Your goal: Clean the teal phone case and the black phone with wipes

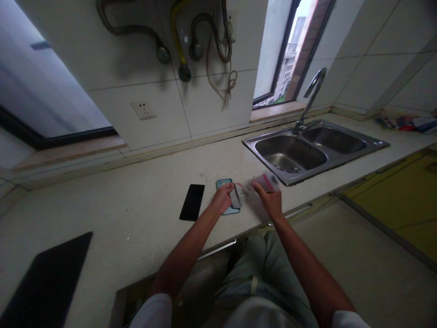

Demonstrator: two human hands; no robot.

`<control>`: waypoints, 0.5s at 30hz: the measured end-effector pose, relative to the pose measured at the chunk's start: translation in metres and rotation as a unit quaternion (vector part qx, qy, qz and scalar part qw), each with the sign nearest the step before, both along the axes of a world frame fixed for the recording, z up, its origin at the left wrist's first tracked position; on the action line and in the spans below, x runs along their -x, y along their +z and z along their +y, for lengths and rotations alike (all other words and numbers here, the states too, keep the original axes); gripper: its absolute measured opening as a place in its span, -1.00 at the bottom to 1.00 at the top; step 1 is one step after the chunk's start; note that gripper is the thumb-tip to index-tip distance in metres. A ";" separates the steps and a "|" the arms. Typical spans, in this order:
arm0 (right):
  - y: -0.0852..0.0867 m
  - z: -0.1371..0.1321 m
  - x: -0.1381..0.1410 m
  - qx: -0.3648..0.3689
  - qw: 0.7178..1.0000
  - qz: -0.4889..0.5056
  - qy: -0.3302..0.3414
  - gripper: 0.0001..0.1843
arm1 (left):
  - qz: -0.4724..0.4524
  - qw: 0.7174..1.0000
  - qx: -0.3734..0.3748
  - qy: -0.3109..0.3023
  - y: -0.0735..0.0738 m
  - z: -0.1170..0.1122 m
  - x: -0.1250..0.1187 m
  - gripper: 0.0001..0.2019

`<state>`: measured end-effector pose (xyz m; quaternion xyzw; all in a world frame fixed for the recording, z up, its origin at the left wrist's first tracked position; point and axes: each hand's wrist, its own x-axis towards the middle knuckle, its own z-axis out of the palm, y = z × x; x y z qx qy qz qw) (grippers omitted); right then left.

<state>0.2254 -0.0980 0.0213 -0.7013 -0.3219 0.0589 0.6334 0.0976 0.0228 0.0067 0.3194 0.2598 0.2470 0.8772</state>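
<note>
Forearms (191, 241) angled inward; left fingers (226, 187) clamped on flat pale item (236, 197), right fingers (258, 187) on clear red-striped bag (270, 181).

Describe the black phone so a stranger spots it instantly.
Start at the steel sink and go left along the counter, past the right hand. The black phone lies flat, left of the left hand. It's black, unlike the light-blue case, and far smaller than the dark slab.
</note>
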 end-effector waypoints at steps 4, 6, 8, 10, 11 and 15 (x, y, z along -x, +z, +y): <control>-0.002 0.004 -0.028 -0.001 0.999 0.012 -0.045 -0.54 | -0.028 0.998 -0.021 -0.058 0.001 -0.003 0.002 -0.89; -0.003 0.006 -0.046 0.020 0.997 -0.017 -0.071 -0.52 | -0.033 0.996 -0.035 -0.070 0.002 -0.004 0.003 -0.88; -0.005 0.008 -0.064 0.056 0.993 -0.064 -0.078 -0.51 | -0.028 0.997 -0.041 -0.064 0.004 -0.003 0.005 -0.87; -0.009 0.010 -0.079 0.071 0.988 -0.103 -0.084 -0.50 | -0.024 0.998 -0.039 -0.052 0.006 -0.001 0.008 -0.87; -0.011 0.011 -0.085 0.072 0.987 -0.112 -0.092 -0.50 | -0.023 0.998 -0.038 -0.044 0.007 0.001 0.010 -0.86; -0.017 0.019 -0.095 0.081 0.986 -0.117 -0.084 -0.48 | -0.022 0.999 -0.041 -0.018 0.011 0.008 0.015 -0.84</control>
